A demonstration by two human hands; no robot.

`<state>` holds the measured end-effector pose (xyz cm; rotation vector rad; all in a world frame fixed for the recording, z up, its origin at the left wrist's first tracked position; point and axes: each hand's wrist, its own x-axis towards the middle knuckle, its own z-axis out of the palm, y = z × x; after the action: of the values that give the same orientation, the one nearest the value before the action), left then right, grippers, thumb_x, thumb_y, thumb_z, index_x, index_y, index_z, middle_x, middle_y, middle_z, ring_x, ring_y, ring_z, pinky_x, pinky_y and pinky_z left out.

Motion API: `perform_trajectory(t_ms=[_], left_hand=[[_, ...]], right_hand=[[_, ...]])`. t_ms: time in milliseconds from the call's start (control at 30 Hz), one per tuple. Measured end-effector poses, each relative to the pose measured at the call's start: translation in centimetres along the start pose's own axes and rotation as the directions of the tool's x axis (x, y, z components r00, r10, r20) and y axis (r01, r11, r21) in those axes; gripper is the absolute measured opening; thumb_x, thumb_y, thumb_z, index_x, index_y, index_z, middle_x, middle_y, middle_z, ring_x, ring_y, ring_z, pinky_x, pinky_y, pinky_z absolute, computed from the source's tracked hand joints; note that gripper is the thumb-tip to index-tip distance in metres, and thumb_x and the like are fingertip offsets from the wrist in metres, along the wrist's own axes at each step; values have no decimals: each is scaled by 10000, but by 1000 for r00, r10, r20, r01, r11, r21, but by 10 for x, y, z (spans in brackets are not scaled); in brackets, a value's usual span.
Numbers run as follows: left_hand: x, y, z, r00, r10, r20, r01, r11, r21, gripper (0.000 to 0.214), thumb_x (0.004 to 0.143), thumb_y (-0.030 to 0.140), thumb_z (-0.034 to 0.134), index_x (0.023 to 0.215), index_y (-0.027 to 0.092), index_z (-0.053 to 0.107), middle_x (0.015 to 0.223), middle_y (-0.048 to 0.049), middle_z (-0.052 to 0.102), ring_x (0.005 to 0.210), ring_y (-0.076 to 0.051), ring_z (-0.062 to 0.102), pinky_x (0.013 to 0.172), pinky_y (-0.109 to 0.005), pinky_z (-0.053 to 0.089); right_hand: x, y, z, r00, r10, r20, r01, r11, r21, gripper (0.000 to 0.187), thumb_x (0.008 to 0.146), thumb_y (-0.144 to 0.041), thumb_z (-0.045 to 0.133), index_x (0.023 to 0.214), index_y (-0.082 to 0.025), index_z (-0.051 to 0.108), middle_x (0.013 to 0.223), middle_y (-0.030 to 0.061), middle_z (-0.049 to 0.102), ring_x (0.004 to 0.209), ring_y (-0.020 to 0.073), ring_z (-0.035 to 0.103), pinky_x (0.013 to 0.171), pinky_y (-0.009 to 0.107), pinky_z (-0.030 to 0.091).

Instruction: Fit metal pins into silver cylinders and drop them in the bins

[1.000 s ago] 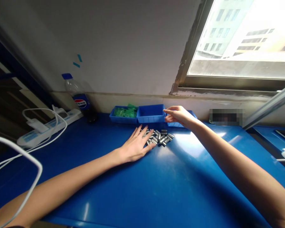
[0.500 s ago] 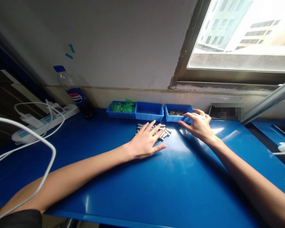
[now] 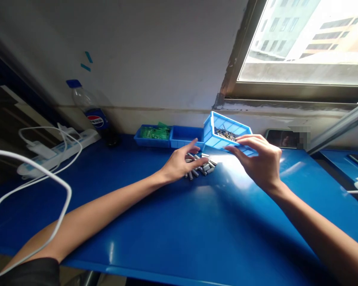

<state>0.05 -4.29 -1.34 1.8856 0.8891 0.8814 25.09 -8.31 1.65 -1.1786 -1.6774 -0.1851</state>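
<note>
My right hand [image 3: 258, 159] grips the near right side of a small blue bin [image 3: 216, 142], which is lifted and tilted above the blue table. Thin metal pieces like screws or pins [image 3: 225, 133] lie inside it. My left hand [image 3: 180, 161] hovers open, fingers apart, at the left edge of a pile of short grey-silver cylindrical pieces [image 3: 207, 167] on the tabletop. Behind the pile stands a second blue bin [image 3: 186, 142] with nothing visible in it. Beside that, a third blue bin [image 3: 152, 143] holds green plastic pieces [image 3: 155, 132].
A cola bottle [image 3: 97, 119] stands at the back left near a white power strip [image 3: 59, 151] with plugs and a looping white cable [image 3: 66, 198]. At the back right a phone [image 3: 279, 138] leans by the wall, near a slanted metal bar [image 3: 340, 125]. The blue table [image 3: 167, 238] extends toward me.
My right hand has taken hold of the right-hand bin, raised it and tilted it. My left hand has lifted off the pile, its thumb and fingers now spread, uncovering more pieces.
</note>
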Motion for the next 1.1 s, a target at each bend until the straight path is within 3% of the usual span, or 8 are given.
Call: perform_trajectory(t_ms=[167, 267, 333, 433, 533, 700, 1000, 1100], left_hand=[[4, 10, -7, 999, 37, -32, -47, 913, -405, 1116, 689, 601, 874, 1587, 211, 337, 1448, -188, 601, 1320, -371, 603, 1121, -552, 488], [-3, 10, -20, 992, 10, -127, -65, 896, -439, 1079, 695, 576, 876, 1569, 229, 348, 1496, -181, 557, 1331, -360, 595, 1106, -551, 504], [-9, 5, -32, 986, -15, -167, -59, 902, -428, 1024, 704, 561, 872, 1540, 213, 393, 1477, -179, 571, 1335, -361, 590, 1102, -551, 510], [-16, -7, -50, 979, -59, -194, -29, 906, -423, 938, 711, 529, 870, 1484, 195, 455, 1393, -168, 633, 1293, -351, 619, 1082, -529, 527], [-20, -14, -63, 975, -57, -217, -31, 924, -382, 957, 655, 480, 911, 1456, 191, 475, 1353, -154, 654, 1234, -336, 649, 1070, -505, 533], [-25, -13, -70, 972, -64, -227, -9, 952, -306, 997, 612, 474, 932, 1442, 168, 475, 1330, -159, 660, 1194, -344, 665, 1044, -505, 550], [-22, -11, -69, 978, -29, -206, -7, 985, -172, 1040, 594, 525, 937, 1457, 167, 478, 1327, -170, 661, 1230, -417, 641, 1031, -574, 555], [-21, -9, -69, 979, -10, -205, -20, 989, -145, 1067, 593, 523, 939, 1484, 174, 466, 1333, -167, 658, 1244, -426, 632, 1045, -592, 539]], right_hand=[[4, -45, 13, 969, 61, 240, -122, 961, 247, 212, 872, -482, 740, 886, -271, 752, 974, 91, 767, 1012, 315, 708, 940, 506, 579], [-7, -40, 25, 946, 211, 245, -284, 904, 318, 358, 985, -474, 522, 1286, -304, 619, 1286, 111, 695, 1189, 310, 661, 996, 533, 552], [-19, -28, 33, 929, 351, 119, -370, 883, 288, 421, 1030, -444, 380, 1423, -319, 464, 1367, 129, 634, 1246, 294, 630, 1008, 537, 541], [-41, -11, 49, 894, 374, 248, -409, 906, 109, 596, 936, -526, 585, 1446, -262, 426, 1422, 175, 580, 1324, 353, 562, 1061, 577, 495], [-56, -6, 66, 873, 288, 393, -301, 953, -31, 837, 886, -620, 639, 1558, -223, 337, 1536, 213, 491, 1432, 409, 456, 1162, 620, 385], [-53, -9, 92, 858, 291, 423, -254, 957, -143, 1131, 837, -692, 657, 1661, -153, 101, 1671, 242, 294, 1540, 468, 263, 1210, 660, 293], [-51, 0, 97, 884, 205, 420, -213, 977, -28, 876, 951, -349, 488, 1681, -154, 44, 1556, 213, 488, 1431, 370, 481, 1147, 579, 434], [-50, -2, 96, 870, 208, 446, -233, 973, 0, 844, 978, -405, 483, 1683, -193, 70, 1552, 191, 502, 1423, 366, 493, 1158, 585, 421]])
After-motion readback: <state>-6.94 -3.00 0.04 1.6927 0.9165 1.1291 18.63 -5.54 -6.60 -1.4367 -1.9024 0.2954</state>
